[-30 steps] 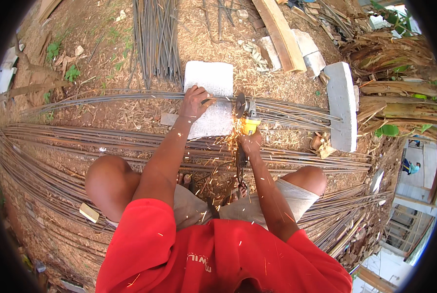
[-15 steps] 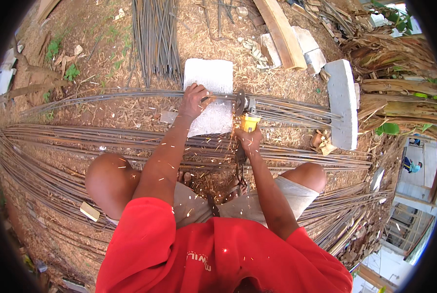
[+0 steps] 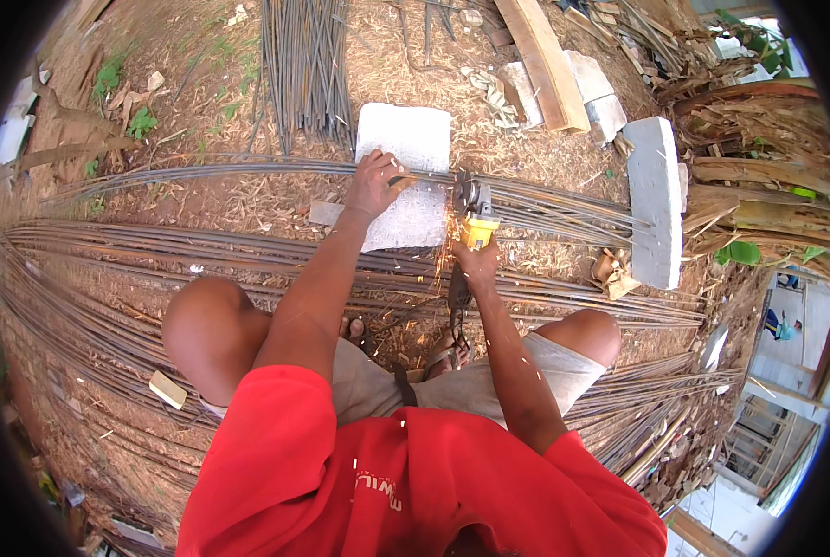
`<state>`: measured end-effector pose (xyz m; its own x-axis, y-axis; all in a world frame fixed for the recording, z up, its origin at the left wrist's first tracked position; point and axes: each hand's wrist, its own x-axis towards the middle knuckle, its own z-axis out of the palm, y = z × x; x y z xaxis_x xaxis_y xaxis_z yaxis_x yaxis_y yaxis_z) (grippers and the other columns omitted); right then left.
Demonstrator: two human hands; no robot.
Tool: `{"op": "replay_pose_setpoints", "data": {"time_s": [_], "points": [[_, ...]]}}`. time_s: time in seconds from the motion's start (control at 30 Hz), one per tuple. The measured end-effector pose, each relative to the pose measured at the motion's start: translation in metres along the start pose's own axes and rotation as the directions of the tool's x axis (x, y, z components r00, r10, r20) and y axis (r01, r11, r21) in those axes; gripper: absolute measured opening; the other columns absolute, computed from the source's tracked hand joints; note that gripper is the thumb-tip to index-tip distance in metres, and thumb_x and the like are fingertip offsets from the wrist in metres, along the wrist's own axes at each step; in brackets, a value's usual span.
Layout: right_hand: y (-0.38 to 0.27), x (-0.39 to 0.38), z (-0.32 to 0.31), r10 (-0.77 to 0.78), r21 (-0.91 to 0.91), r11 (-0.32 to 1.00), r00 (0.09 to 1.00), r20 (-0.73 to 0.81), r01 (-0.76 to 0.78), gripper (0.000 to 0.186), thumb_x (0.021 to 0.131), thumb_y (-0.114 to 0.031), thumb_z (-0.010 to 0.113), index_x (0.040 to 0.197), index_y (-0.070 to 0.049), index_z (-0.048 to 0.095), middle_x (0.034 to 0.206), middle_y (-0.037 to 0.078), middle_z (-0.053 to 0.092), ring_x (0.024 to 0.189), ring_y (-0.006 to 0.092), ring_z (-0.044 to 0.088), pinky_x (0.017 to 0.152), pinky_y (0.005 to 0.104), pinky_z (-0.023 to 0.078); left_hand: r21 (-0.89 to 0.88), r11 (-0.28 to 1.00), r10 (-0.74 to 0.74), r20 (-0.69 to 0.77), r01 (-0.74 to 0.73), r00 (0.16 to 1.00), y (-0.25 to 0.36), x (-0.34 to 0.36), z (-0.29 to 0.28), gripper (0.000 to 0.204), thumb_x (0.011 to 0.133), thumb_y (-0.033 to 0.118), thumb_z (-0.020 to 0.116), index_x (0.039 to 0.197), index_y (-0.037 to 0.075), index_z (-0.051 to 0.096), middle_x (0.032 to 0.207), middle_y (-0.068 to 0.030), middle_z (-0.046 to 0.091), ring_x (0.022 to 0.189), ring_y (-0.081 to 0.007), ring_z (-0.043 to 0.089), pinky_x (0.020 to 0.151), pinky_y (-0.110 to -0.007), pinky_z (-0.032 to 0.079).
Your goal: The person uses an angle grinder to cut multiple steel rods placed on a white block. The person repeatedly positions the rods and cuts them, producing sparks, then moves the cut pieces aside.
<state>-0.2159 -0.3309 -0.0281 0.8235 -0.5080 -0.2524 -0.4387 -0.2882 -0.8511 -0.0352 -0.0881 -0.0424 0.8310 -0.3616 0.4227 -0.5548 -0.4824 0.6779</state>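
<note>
- Head view, from the left side: a bundle of thin rods (image 3: 238, 169) runs across and passes over a white block (image 3: 405, 121).
- Left hand (image 3: 375, 188) is closed around these rods above the block, near the spinning disc (image 3: 467, 192). I judge that a kickback could bring the disc to this bare hand.
- Sparks (image 3: 440, 263) fly down toward a sandalled foot (image 3: 449, 357); uncovered skin could get a burn.
- Dark cord (image 3: 457, 325) hangs near this foot, so it might catch there and pull the tool.
- Angle grinder (image 3: 478, 232) has its disc at the rods, just beside the block's right edge. If the rods bend there, they may pinch it.
- Right hand (image 3: 476, 264) alone holds the grinder, narrow around its body; such a grip could let it jump.
- Rod ends spread toward a concrete slab (image 3: 653, 200); not held by any hand, they may shift from vibration.
</note>
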Motion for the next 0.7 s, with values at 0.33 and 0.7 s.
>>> {"op": "replay_pose_setpoints", "data": {"time_s": [0.33, 0.7], "points": [[-0.001, 0.005, 0.006, 0.064, 0.177, 0.982, 0.998, -0.009, -0.062, 0.041, 0.087, -0.001, 0.085, 0.124, 0.002, 0.066, 0.104, 0.007, 0.077, 0.086, 0.0159, 0.072, 0.075, 0.0313, 0.059, 0.056, 0.998, 0.015, -0.008, -0.014, 1.000, -0.001, -0.001, -0.002, 0.026, 0.086, 0.028, 0.092, 0.100, 0.008, 0.084, 0.098, -0.0055, 0.073, 0.100, -0.0282, 0.063, 0.096, -0.043, 0.053], [0.002, 0.004, 0.000, -0.013, 0.092, 0.996, 1.000, 0.026, 0.011, 0.041, 0.085, -0.003, 0.087, 0.121, 0.004, 0.069, 0.098, 0.005, 0.077, 0.084, 0.0152, 0.070, 0.074, 0.0314, 0.057, 0.058, 0.998, 0.015, 0.006, -0.016, 1.000, 0.000, -0.001, -0.002, 0.025, 0.089, 0.030, 0.091, 0.102, 0.009, 0.085, 0.099, -0.0043, 0.073, 0.101, -0.0278, 0.063, 0.098, -0.043, 0.052]]}}
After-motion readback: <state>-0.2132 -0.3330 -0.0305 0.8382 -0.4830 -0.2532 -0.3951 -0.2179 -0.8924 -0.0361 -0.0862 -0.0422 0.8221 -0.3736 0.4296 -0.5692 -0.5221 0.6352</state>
